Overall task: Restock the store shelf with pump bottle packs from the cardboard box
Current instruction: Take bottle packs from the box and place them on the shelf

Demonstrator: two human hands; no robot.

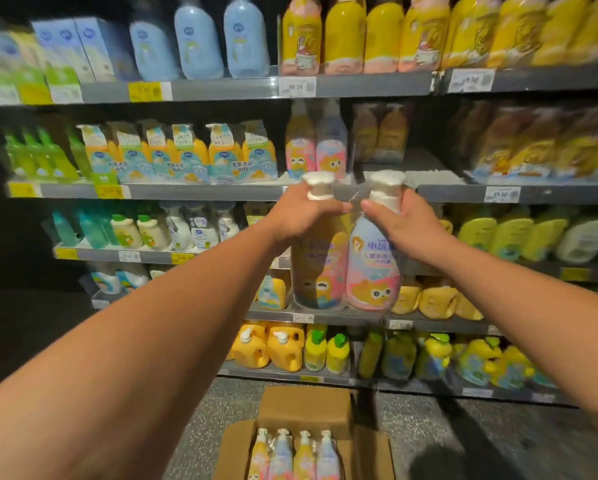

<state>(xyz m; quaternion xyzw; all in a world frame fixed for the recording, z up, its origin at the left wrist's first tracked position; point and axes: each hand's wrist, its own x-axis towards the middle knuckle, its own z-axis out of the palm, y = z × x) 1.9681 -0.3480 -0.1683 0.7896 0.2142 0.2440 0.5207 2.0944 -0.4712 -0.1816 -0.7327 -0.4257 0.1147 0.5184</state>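
As left hand (299,216) and right hand (410,228) grip it, bottle pack (372,268) upright, pumps up

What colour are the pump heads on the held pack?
White; both pump heads of the pump bottle pack, head view.

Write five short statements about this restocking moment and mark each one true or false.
1. The left hand and the right hand both grip the pump bottle pack just below its white pumps. True.
2. The cardboard box on the floor is empty. False: pump bottles stand in it.
3. The held pack has two bottles side by side. True.
4. The held pack is upside down. False: it is upright, with its pumps on top.
5. A similar pack stands on the shelf above the hands. True.
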